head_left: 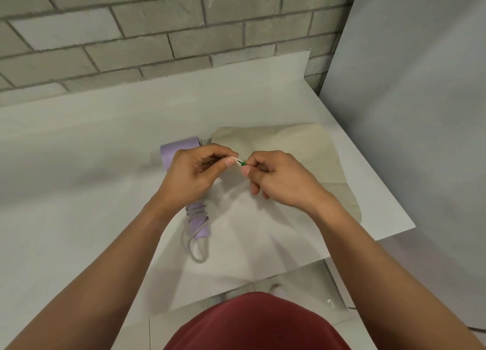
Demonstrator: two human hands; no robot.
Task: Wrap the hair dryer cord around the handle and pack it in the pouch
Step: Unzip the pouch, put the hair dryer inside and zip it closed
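Nearest to the camera is the person's dark red garment (257, 323), and both bare forearms reach forward from it over the white table (79, 192). On the table, close to the near edge, lies the grey cord (197, 253). It makes a loose loop just past the end of the lilac handle (201, 222) and then goes in several turns around this handle. The hair dryer (176, 152) lies flat on the table with the handle pointing toward the person, and its short round body is on the far side, partly hidden behind the left hand (192, 173). Both hands are above the table and meet over the dryer. The left thumb and forefinger pinch one end of a small pale strip (236, 160), and the other fingers are curled in. The right hand (278, 178) pinches the green end of the same strip between thumb and forefinger, so the fingertips of the two hands are almost touching. I cannot tell what this strip is. The beige pouch (302, 149) lies flat on the table, just beside the dryer body on the right, and it reaches under the right hand. Behind the table stands a grey brick wall (157, 34), and at the right a plain grey panel (420, 86).
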